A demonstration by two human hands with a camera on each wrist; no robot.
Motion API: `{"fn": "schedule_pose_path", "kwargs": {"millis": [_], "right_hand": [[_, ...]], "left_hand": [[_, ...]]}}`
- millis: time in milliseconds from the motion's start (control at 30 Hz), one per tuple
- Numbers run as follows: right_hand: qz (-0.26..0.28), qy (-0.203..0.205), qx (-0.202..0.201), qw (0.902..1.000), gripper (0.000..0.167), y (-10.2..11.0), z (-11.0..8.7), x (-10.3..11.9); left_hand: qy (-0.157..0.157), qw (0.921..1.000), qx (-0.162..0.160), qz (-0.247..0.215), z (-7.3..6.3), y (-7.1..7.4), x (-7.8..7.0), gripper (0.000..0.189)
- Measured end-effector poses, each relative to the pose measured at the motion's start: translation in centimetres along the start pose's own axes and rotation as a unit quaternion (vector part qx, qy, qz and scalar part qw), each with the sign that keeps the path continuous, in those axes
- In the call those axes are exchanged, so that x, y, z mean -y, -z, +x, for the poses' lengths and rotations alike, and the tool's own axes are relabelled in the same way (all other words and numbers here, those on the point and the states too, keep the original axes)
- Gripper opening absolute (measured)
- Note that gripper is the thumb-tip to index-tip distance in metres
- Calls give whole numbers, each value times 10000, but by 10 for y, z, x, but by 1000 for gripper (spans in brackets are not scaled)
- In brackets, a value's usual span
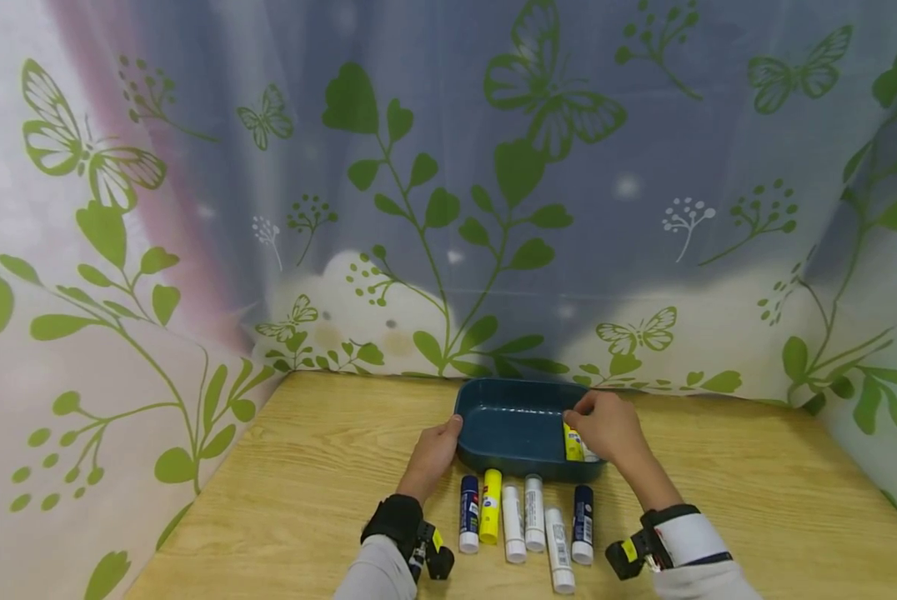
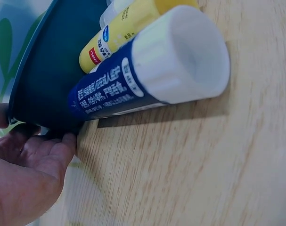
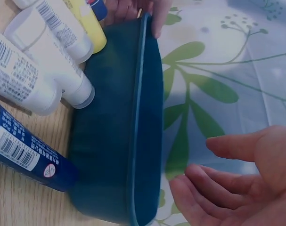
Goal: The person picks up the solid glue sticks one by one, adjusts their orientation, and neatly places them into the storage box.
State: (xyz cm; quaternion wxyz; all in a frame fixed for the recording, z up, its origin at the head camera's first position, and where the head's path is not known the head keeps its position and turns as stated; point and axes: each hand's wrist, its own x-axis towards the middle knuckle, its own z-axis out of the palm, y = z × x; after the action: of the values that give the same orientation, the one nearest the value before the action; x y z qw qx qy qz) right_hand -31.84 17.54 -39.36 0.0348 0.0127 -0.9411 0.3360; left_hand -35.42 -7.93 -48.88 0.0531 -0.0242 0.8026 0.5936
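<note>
My left hand (image 1: 435,450) grips the left end of a dark teal plastic box (image 1: 519,467), thumb over the rim and fingers on the outer wall. Over the box's right end is my right hand (image 1: 608,427); in the right wrist view its thumb and fingers are apart with nothing between them. Below that hand, a yellow glue stick (image 1: 573,442) lies inside the box, with a white glue stick (image 1: 589,454) beside it, partly hidden.
In front of the box lie a navy glue stick (image 1: 468,512), a yellow one (image 1: 490,507), several white ones (image 1: 534,512) and another navy one (image 1: 583,525) at the right. A leaf-patterned curtain (image 1: 448,208) hangs behind the wooden table (image 1: 291,500).
</note>
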Motion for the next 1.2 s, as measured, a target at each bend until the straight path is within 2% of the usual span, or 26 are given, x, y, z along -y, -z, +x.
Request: {"fn": "schedule_pose_path", "kwargs": {"millis": [167, 367, 467, 700, 867, 1033, 1100, 1200], "right_hand": [[-32, 7, 200, 9998, 31, 2, -13, 3], [2, 112, 401, 9991, 24, 1, -27, 5], [-63, 72, 615, 9981, 30, 0, -33, 4], [-471, -311, 1208, 9911, 32, 0, -40, 0], [-792, -475, 1395, 9859, 36, -5, -43, -7], [-932, -675, 1512, 9818, 34, -20, -47, -18], [-1002, -678, 1507, 9811, 39, -26, -48, -23], [-1073, -717, 1452, 9810, 55, -33, -48, -28]], "left_hand": [[5, 10000, 11, -10, -1, 0, 0, 61], [-29, 10000, 12, -31, -2, 2, -3, 63], [-26, 10000, 2, -14, -2, 1, -2, 62], [1, 10000, -2, 25, 0, 1, 1, 63], [78, 9999, -24, 60, 1, 0, 1, 63], [89, 9999, -28, 89, 1, -1, 1, 63], [78, 9999, -35, 95, 2, -1, 2, 63], [55, 9999, -41, 83, 2, -1, 3, 63]]}}
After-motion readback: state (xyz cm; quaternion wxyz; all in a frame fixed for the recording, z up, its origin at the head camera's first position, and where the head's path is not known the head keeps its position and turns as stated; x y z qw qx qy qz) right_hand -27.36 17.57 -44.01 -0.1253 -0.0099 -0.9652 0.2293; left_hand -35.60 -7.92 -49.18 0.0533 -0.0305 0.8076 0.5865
